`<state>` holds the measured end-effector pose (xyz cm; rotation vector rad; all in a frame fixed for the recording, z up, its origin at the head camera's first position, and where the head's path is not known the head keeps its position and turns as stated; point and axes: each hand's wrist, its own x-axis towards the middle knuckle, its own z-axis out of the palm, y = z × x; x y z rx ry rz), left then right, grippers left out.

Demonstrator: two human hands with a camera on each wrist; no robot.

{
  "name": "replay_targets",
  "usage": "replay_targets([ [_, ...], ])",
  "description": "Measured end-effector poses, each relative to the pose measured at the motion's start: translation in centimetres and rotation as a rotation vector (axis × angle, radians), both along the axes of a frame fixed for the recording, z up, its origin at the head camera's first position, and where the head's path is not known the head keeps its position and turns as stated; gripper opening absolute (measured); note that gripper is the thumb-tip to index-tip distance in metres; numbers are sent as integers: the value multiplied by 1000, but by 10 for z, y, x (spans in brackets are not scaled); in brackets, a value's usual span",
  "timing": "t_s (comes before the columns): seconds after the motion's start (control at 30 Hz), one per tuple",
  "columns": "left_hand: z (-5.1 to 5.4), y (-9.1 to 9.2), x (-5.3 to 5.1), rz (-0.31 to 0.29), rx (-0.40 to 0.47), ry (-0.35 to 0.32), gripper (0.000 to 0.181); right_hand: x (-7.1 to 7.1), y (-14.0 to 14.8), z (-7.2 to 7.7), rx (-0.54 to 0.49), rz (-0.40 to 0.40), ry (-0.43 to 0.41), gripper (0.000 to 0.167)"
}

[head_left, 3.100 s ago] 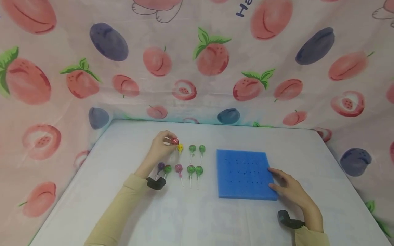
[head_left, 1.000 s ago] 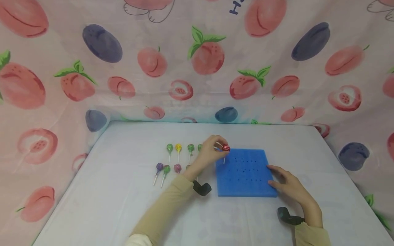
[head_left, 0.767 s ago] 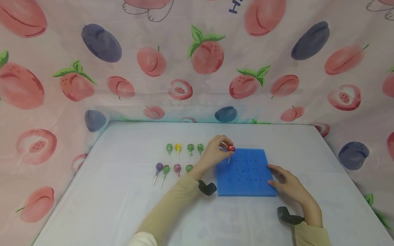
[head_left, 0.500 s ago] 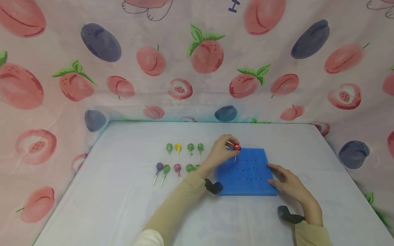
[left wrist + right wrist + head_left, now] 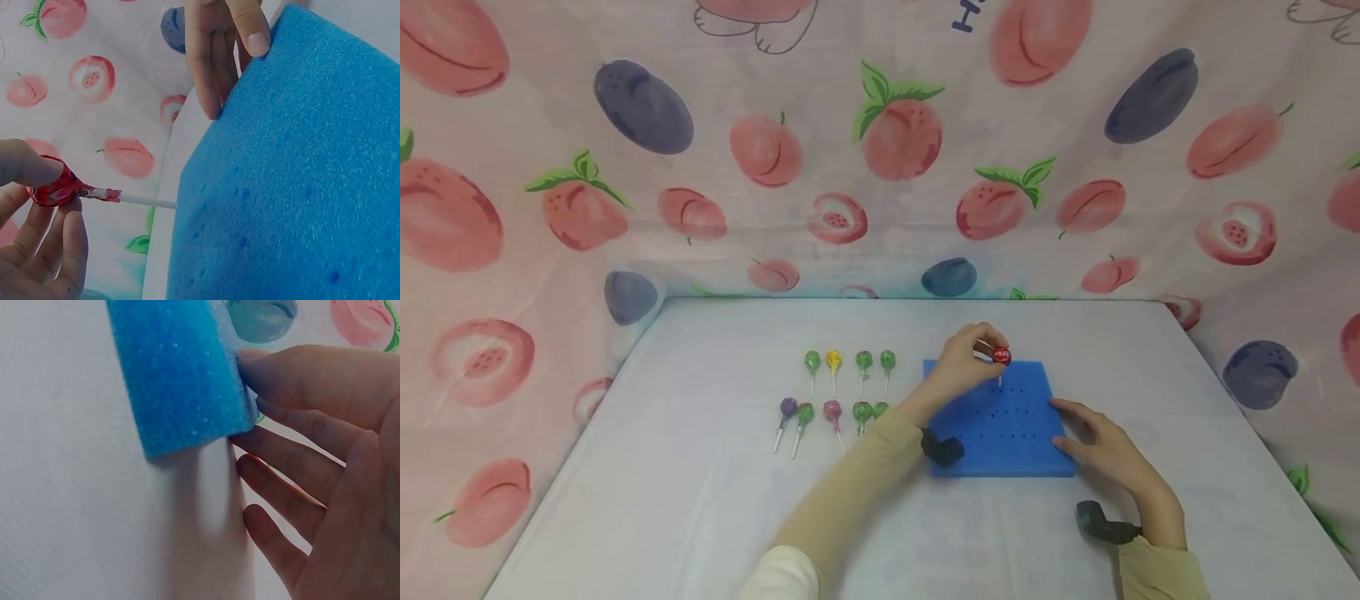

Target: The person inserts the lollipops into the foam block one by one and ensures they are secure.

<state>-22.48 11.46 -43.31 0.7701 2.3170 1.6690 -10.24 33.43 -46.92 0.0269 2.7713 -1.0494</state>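
Note:
My left hand (image 5: pixel 961 365) pinches a red-wrapped lollipop (image 5: pixel 1002 356) by its head between thumb and fingers. Its white stick (image 5: pixel 147 201) points down over the far part of a blue foam block (image 5: pixel 992 458), which is pierced with rows of small holes. Whether the stick's tip touches the foam I cannot tell. My right hand (image 5: pixel 1112 458) rests against the block's right edge, fingers extended and loosely spread; the right wrist view shows the thumb (image 5: pixel 281 375) at the foam's side.
Two rows of lollipops lie left of the block: green ones (image 5: pixel 864 360) and a yellow one (image 5: pixel 833 358) behind, a purple one (image 5: pixel 787 407) and a pink one (image 5: pixel 832 410) in front. My left sleeve (image 5: pixel 850 483) partly covers the front row. A fruit-patterned cloth (image 5: pixel 835 150) hangs behind.
Holding the red lollipop, my left hand has travelled right from the lollipop rows to above the foam block's far part. My right hand keeps its place at the block's edge.

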Motion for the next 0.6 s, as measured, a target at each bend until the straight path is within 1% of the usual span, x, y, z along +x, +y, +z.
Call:
replay_targets([
  [0.2, -1, 9, 0, -29, -28, 8, 24, -1, 0, 0, -8, 3, 3, 66],
  [0.43, -6, 18, -2, -48, -32, 27, 23, -2, 0, 1, -13, 7, 7, 66],
  [0.6, -9, 22, -2, -57, -67, 27, 22, -2, 1, 1, -22, 9, 7, 66],
])
